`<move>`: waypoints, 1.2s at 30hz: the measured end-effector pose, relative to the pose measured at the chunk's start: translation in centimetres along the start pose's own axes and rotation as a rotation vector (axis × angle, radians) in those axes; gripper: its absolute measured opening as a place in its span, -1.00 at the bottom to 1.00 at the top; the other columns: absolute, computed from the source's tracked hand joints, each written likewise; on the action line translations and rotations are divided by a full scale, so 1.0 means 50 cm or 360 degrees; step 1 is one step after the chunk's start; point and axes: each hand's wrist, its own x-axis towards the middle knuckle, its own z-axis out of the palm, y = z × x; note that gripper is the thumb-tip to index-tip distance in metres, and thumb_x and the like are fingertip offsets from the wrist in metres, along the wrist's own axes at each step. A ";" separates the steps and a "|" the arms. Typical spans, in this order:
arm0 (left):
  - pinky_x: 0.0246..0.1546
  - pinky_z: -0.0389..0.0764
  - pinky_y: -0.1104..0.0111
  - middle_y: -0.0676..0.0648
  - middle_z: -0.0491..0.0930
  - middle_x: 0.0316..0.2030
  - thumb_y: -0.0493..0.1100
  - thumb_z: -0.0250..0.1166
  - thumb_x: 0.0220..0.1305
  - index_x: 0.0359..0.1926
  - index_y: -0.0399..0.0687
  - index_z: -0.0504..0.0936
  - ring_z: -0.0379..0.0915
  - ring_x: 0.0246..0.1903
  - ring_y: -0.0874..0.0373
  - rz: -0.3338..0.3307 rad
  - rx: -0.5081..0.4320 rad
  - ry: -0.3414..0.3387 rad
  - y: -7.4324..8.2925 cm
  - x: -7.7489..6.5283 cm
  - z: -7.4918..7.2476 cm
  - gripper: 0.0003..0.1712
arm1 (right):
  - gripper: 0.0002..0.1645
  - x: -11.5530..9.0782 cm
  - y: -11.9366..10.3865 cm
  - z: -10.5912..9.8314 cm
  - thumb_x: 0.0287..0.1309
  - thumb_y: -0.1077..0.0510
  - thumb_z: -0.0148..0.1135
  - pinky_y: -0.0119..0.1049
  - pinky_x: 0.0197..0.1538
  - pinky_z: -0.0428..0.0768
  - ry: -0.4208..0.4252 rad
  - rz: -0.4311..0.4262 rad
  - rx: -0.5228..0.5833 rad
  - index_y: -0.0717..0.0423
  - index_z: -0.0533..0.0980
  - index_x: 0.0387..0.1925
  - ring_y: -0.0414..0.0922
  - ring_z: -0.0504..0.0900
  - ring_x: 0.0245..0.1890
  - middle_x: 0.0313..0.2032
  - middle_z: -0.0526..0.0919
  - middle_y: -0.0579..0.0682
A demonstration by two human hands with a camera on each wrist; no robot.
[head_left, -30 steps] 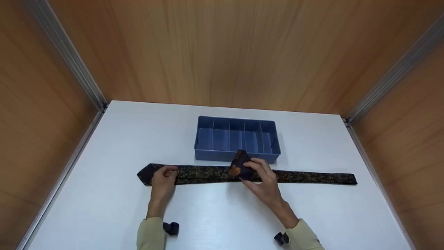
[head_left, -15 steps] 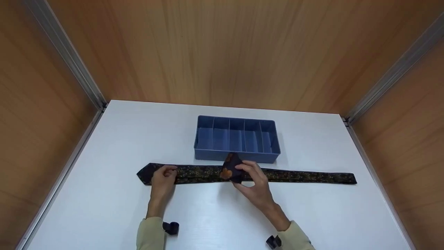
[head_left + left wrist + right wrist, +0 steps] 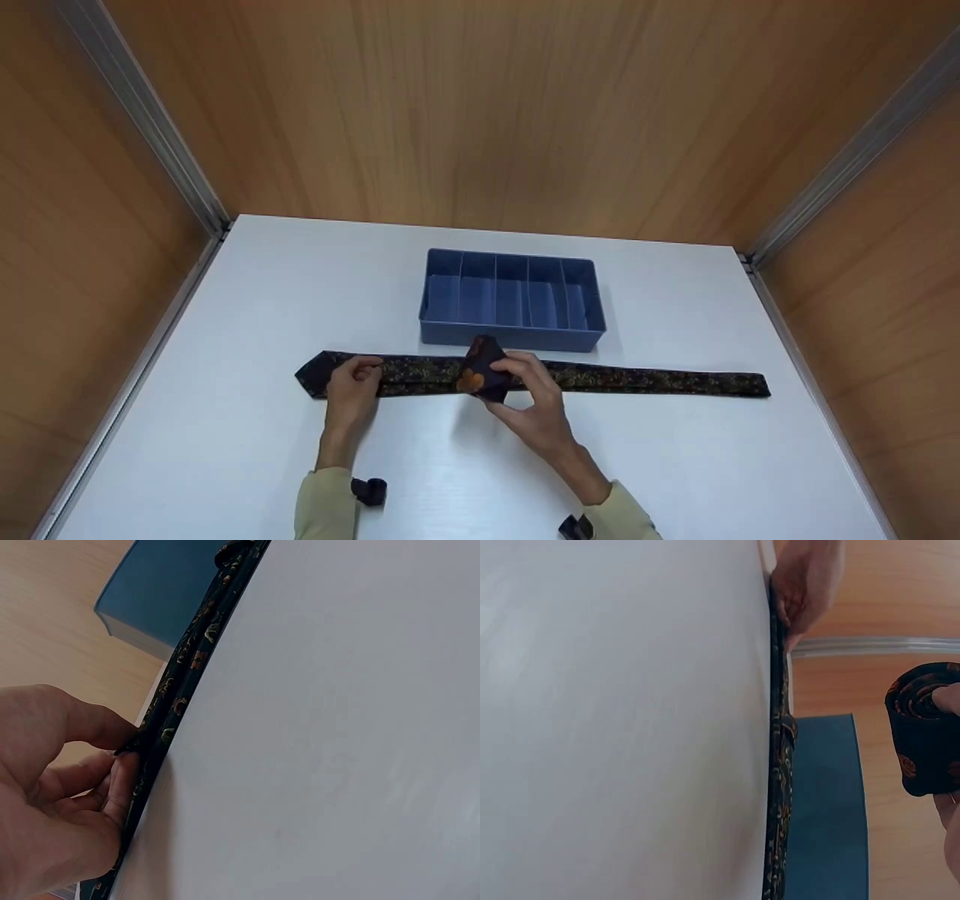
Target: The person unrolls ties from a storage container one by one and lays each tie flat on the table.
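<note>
A dark necktie [image 3: 645,379] with small floral figures lies flat across the table, its wide pointed end to the left. My left hand [image 3: 351,391] pinches it near that end; in the left wrist view, thumb and fingers [image 3: 112,739] meet at the cloth's edge. A second necktie, dark with orange flowers, is rolled up. My right hand [image 3: 534,409] grips this rolled necktie [image 3: 484,373] between thumb and fingers, above the flat one's middle. In the right wrist view, spiral layers show at the end of the roll [image 3: 922,746]. The flat tie has a keeper loop [image 3: 788,726].
A blue box [image 3: 525,339] with several narrow compartments stands just behind the flat necktie. The white table [image 3: 225,450] is enclosed by wood panels [image 3: 480,112] with metal rails at the corners. Small black cameras [image 3: 370,493] sit at both wrists.
My right hand has moved left along the flat necktie and slightly nearer to me, carrying the rolled necktie. The left hand stays in place on the cloth.
</note>
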 end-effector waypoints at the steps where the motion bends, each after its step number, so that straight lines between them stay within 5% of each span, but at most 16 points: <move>1: -0.20 0.49 0.30 -0.15 0.61 -0.20 -0.29 0.20 0.45 0.02 -0.29 0.69 0.49 -0.22 0.06 0.0000 -0.0005 -0.0001 0.001 0.000 0.000 -0.75 | -0.36 0.000 -0.002 0.003 -0.03 0.36 0.60 -0.16 0.01 0.69 -0.0005 0.0015 0.0006 0.01 0.59 0.11 0.02 0.62 0.12 0.09 0.60 0.06; 20: -0.23 0.47 0.37 -0.12 0.60 -0.21 -0.29 0.20 0.47 0.02 -0.26 0.69 0.45 -0.24 0.11 -0.0019 -0.0042 -0.0030 0.002 -0.002 0.007 -0.77 | -0.37 0.008 -0.023 0.051 -0.02 0.37 0.60 -0.13 0.02 0.68 -0.0009 0.0014 0.0134 0.07 0.57 0.11 0.01 0.62 0.08 0.07 0.59 0.09; 36: -0.31 0.44 0.54 -0.16 0.58 -0.24 -0.37 0.31 0.37 -0.01 -0.34 0.68 0.44 -0.31 0.18 0.0085 -0.0129 0.0050 -0.008 -0.005 0.006 -0.79 | -0.44 0.016 -0.031 0.093 0.11 0.30 0.54 -0.21 0.01 0.67 -0.0120 -0.0007 0.0208 0.05 0.55 0.14 -0.03 0.60 0.09 0.10 0.57 0.07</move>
